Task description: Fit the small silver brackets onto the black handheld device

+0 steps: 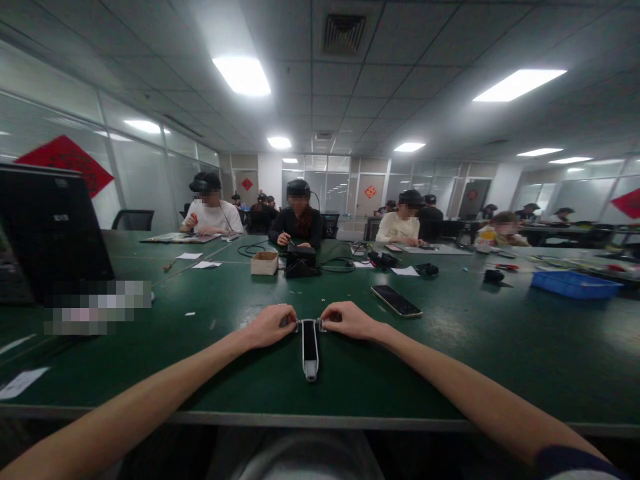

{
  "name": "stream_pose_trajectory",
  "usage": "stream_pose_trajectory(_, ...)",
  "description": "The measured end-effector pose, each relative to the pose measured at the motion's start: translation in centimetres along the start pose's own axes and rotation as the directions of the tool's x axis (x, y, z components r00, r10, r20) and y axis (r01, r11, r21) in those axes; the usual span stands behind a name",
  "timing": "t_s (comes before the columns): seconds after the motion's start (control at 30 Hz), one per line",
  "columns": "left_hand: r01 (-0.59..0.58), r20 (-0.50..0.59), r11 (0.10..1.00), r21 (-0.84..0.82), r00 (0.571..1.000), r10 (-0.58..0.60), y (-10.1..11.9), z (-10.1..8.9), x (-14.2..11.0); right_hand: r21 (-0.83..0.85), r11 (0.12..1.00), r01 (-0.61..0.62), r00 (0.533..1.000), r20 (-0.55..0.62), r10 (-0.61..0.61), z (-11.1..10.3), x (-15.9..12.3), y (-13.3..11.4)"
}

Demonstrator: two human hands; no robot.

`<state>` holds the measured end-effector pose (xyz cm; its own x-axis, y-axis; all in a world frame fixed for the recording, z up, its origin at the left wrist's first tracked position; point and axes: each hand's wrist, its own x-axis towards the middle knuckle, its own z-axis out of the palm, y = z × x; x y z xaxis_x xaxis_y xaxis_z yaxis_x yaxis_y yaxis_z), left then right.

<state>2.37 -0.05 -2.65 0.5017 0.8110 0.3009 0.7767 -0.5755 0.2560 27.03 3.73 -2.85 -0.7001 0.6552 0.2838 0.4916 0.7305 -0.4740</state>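
Note:
A slim elongated device (311, 353) with a white frame and a black middle lies on the green table, its tapered end towards me. Small pale side pieces stick out left and right at its far end. My left hand (273, 325) pinches the left side piece between thumb and fingers. On the opposite side, my right hand (350, 321) is closed in a pinch on the right piece. The fingers partly cover both pieces, and I cannot tell exactly what kind of device it is.
A smartphone (397, 301) lies beyond my right hand. Farther off are a small cardboard box (264, 263), black cables and gear, and a blue tray (575, 284) at right. A black HP computer (55, 227) stands at left. Several people sit across the table (240, 393).

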Motion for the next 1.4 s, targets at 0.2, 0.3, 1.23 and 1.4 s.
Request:
stream_pose_trajectory(0.2, -0.005, -0.009, 1.0, -0.001, 1.0, 0.005, 0.1, 0.05, 0.03, -0.011, 1.0, -0.007, 1.0, -0.024, 0.006, 0.06, -0.01, -0.09)
stream_pose_trajectory(0.3, -0.01, -0.009, 1.0, -0.007, 1.0, 0.01, 0.19, -0.08, 0.01, -0.016, 1.0, -0.006, 1.0, -0.011, 0.006, -0.08, -0.07, -0.15)
stream_pose_trajectory(1.23, -0.011, -0.004, 1.0, -0.017, 1.0, 0.011, -0.03, -0.09, -0.12, 0.012, 0.999, -0.046, 0.999, 0.009, 0.046, 0.24, -0.07, -0.43)
stream_pose_trajectory(1.4, -0.001, -0.002, 1.0, -0.02, 1.0, 0.001, 0.03, -0.06, -0.09, -0.019, 1.0, -0.017, 1.0, 0.002, 0.017, 0.22, -0.08, -0.55)
